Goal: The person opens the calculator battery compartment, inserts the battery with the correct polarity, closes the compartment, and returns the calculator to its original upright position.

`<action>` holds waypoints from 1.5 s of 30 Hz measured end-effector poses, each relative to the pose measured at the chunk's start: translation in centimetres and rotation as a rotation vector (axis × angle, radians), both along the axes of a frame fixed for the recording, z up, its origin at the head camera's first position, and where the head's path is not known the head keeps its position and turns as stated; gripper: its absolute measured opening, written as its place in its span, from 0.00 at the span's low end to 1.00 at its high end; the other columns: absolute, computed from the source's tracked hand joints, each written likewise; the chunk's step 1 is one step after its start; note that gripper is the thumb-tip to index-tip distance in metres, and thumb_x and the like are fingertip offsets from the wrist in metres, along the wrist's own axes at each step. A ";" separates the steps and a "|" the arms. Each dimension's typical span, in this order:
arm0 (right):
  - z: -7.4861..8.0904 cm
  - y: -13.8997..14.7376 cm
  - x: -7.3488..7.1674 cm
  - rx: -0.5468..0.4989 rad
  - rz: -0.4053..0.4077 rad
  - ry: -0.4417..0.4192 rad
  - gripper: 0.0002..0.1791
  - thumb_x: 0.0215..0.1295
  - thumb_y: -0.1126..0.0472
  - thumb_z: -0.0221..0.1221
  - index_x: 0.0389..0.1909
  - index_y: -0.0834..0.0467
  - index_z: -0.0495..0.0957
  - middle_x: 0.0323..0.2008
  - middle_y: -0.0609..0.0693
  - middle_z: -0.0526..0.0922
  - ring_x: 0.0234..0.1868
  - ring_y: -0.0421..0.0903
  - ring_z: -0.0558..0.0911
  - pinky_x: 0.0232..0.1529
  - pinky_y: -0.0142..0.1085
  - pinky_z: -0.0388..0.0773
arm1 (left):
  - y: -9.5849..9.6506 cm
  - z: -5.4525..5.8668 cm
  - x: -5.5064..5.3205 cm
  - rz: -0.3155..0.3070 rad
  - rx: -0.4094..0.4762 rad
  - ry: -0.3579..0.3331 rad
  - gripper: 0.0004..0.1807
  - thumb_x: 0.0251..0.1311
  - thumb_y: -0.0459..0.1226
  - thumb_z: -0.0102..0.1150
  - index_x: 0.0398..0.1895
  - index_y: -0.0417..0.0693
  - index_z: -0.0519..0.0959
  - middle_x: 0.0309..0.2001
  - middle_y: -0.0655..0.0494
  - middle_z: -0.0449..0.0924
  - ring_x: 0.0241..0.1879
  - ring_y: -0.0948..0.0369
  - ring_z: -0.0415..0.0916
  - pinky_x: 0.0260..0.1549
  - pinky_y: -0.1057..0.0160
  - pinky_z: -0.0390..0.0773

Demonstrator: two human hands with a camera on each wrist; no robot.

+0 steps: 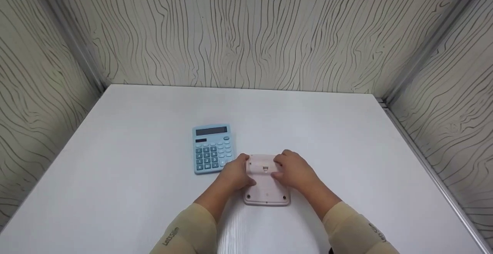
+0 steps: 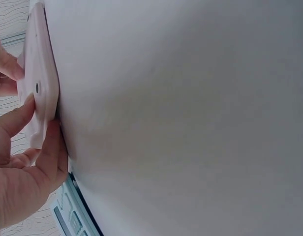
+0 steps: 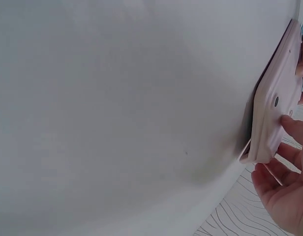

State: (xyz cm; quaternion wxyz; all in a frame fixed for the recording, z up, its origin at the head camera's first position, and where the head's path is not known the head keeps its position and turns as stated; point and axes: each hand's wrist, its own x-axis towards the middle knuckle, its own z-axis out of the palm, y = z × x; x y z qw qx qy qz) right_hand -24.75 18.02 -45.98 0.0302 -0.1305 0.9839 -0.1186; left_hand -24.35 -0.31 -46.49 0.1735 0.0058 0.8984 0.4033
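A pale pink calculator [image 1: 267, 192] lies back side up on the white table, its latch and dark round feet showing. My left hand [image 1: 235, 175] grips its left edge, thumb on the back and fingers round the side. On the opposite edge, toward the far end, my right hand [image 1: 298, 171] pinches it between thumb and fingers. The right wrist view shows the right thumb on the back of the pink calculator [image 3: 269, 113], fingers by its edge. Its keys and screen are hidden. A light blue calculator [image 1: 208, 152] lies face up just left of my left hand.
The white table [image 1: 115, 184] reaches back to a wall [image 1: 246, 30] with a dark wood-grain line pattern. Similar panels stand on both sides, with grey metal posts in the corners. A metal rail [image 1: 435, 188] runs along the right edge.
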 end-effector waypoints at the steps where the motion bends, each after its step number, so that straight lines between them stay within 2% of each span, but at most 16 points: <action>1: 0.0 0.1 0.0 -0.010 -0.023 -0.018 0.23 0.51 0.49 0.65 0.46 0.58 0.78 0.39 0.49 0.75 0.44 0.47 0.75 0.51 0.42 0.72 | 0.0 0.0 0.0 0.002 0.001 -0.004 0.41 0.42 0.36 0.71 0.63 0.52 0.63 0.57 0.47 0.71 0.47 0.54 0.71 0.50 0.55 0.71; 6: 0.0 0.3 -0.3 -0.045 -0.108 -0.097 0.27 0.50 0.47 0.66 0.47 0.58 0.77 0.37 0.49 0.73 0.40 0.46 0.75 0.48 0.42 0.73 | 0.1 0.1 -0.1 0.015 0.005 -0.015 0.42 0.42 0.35 0.71 0.63 0.52 0.63 0.58 0.47 0.70 0.47 0.54 0.71 0.50 0.55 0.72; 9: -0.2 0.4 -0.4 -0.070 -0.157 -0.141 0.30 0.50 0.47 0.65 0.51 0.59 0.75 0.38 0.50 0.76 0.40 0.46 0.75 0.48 0.43 0.73 | 0.1 0.0 -0.1 0.024 0.004 -0.019 0.42 0.42 0.35 0.71 0.63 0.53 0.63 0.57 0.48 0.71 0.46 0.55 0.71 0.49 0.56 0.72; 15: -0.7 0.5 -0.2 -0.166 -0.243 -0.224 0.35 0.53 0.46 0.64 0.59 0.61 0.69 0.49 0.56 0.78 0.53 0.54 0.75 0.55 0.48 0.68 | 0.1 -0.1 0.0 0.031 0.009 -0.021 0.45 0.41 0.37 0.71 0.65 0.48 0.59 0.59 0.46 0.69 0.49 0.54 0.71 0.53 0.54 0.70; 19: -0.9 0.7 -0.2 -0.254 -0.277 -0.246 0.34 0.51 0.47 0.65 0.57 0.61 0.71 0.49 0.56 0.79 0.54 0.54 0.75 0.56 0.48 0.67 | 0.0 0.0 0.0 0.046 -0.004 -0.027 0.47 0.40 0.38 0.72 0.65 0.40 0.57 0.59 0.42 0.68 0.53 0.51 0.70 0.56 0.52 0.66; 23: -1.1 1.0 -0.4 -0.295 -0.297 -0.242 0.33 0.48 0.46 0.66 0.53 0.62 0.74 0.48 0.57 0.79 0.53 0.55 0.74 0.55 0.48 0.68 | 0.0 0.0 0.0 0.044 -0.022 -0.030 0.44 0.41 0.39 0.71 0.62 0.35 0.61 0.57 0.41 0.70 0.52 0.51 0.70 0.57 0.53 0.65; 29: -1.2 1.3 -0.7 -0.311 -0.316 -0.267 0.35 0.46 0.43 0.67 0.50 0.63 0.76 0.47 0.56 0.78 0.50 0.54 0.75 0.52 0.48 0.70 | 0.0 -0.1 -0.1 0.048 -0.001 -0.049 0.37 0.42 0.39 0.71 0.57 0.37 0.67 0.50 0.44 0.74 0.45 0.54 0.72 0.54 0.53 0.69; 39: -1.2 1.4 -0.8 -0.327 -0.332 -0.279 0.34 0.46 0.44 0.67 0.51 0.61 0.76 0.45 0.54 0.79 0.46 0.50 0.76 0.49 0.46 0.72 | 0.1 0.2 0.0 0.057 0.011 -0.058 0.34 0.42 0.38 0.71 0.53 0.38 0.68 0.45 0.46 0.75 0.40 0.55 0.72 0.48 0.56 0.73; 45: -0.9 1.5 -0.9 -0.382 -0.354 -0.289 0.33 0.48 0.46 0.67 0.53 0.61 0.74 0.41 0.52 0.79 0.40 0.46 0.77 0.45 0.42 0.75 | 0.1 0.1 -0.1 0.070 0.051 -0.068 0.33 0.44 0.37 0.69 0.55 0.39 0.66 0.43 0.49 0.74 0.38 0.57 0.72 0.39 0.60 0.76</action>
